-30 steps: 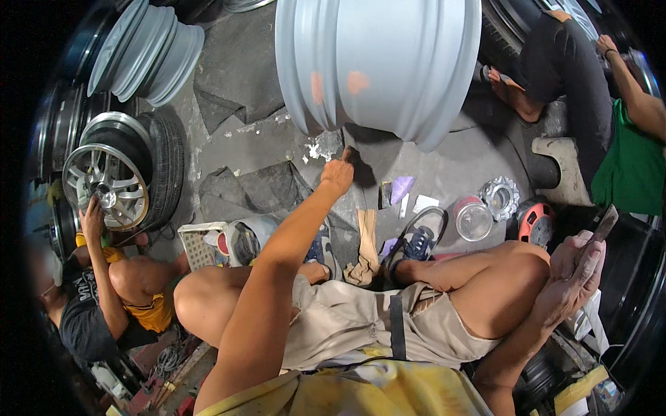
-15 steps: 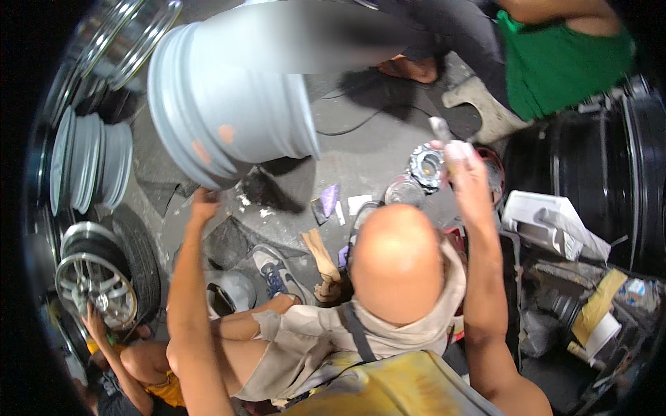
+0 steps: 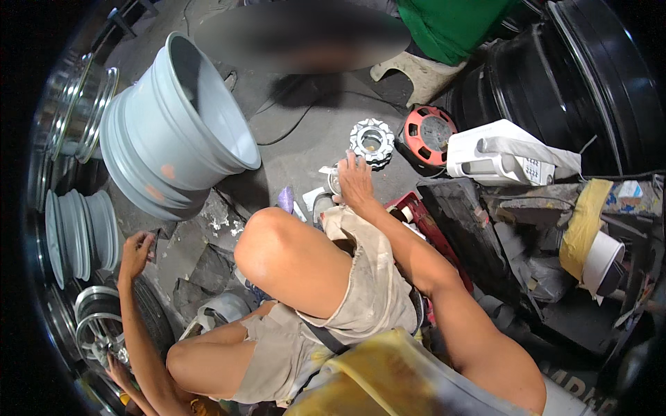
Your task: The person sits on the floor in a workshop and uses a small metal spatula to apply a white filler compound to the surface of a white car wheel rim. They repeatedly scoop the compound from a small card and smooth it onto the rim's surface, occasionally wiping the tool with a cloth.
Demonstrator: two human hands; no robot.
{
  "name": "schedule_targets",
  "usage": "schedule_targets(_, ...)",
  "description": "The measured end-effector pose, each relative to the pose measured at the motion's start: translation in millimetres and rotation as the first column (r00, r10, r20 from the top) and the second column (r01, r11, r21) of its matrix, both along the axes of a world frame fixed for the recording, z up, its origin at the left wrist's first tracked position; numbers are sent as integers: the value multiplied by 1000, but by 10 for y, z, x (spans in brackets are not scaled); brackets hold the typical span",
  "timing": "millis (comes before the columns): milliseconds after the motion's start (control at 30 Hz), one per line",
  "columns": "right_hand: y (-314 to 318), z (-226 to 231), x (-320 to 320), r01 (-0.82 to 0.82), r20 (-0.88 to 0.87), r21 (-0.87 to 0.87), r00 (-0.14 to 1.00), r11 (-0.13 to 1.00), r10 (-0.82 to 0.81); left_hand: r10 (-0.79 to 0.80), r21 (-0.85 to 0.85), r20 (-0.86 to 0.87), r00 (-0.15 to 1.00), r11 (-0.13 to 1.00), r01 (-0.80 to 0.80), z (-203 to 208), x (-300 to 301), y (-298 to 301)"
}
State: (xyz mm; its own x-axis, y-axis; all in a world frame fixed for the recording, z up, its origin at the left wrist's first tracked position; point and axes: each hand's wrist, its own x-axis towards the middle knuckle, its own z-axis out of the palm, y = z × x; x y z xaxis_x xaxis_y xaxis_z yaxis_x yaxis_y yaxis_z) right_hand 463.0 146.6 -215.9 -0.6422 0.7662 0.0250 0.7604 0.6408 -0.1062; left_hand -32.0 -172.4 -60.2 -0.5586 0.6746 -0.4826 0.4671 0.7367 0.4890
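Note:
My right hand (image 3: 355, 182) reaches down to a small round container (image 3: 334, 182), fingers and thumb curved around its edge. Part of the container is hidden under the palm. Beside it sits a silver-and-black ring (image 3: 372, 143) with a tread-like rim. My left hand (image 3: 139, 253) hangs at the left with its fingers curled in; whatever is between them cannot be made out. Above that hand a large pale grey wheel rim (image 3: 159, 139) stands tilted, two orange patches on its barrel. A smaller grey rim (image 3: 82, 236) stands left of my left hand.
A red-and-black round device (image 3: 429, 135) and a white telephone-like unit (image 3: 499, 156) sit right of the ring, near large black rims (image 3: 548, 90). Another person's hand (image 3: 119, 367) is by a spoked wheel (image 3: 100, 333). A person in green (image 3: 451, 28) is at the far side.
My right hand has come down to the small round container from the ring's right side, where it held something pale. My left hand has moved away from the large rim. The view has shifted.

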Motion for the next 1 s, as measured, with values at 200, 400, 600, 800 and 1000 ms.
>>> schedule_targets(200,-65,260,257,139,-14,-229,989,963,-146,73,2,249,966,997,-76,-87,353,-77)
schedule_targets(400,-96,-46,722,80,-58,-245,994,966,-97,160,-108,301,940,985,-134,-296,155,-283)
schedule_targets(600,99,193,833,30,-86,-241,995,970,-53,128,-99,307,943,990,-102,-187,376,-133)
schedule_targets(800,-152,1468,903,174,-348,-499,857,849,-381,144,-121,363,921,987,-107,-218,287,38)
schedule_targets(1000,-840,3537,1404,136,-795,51,605,989,-42,130,-168,423,897,984,-63,-443,71,272)
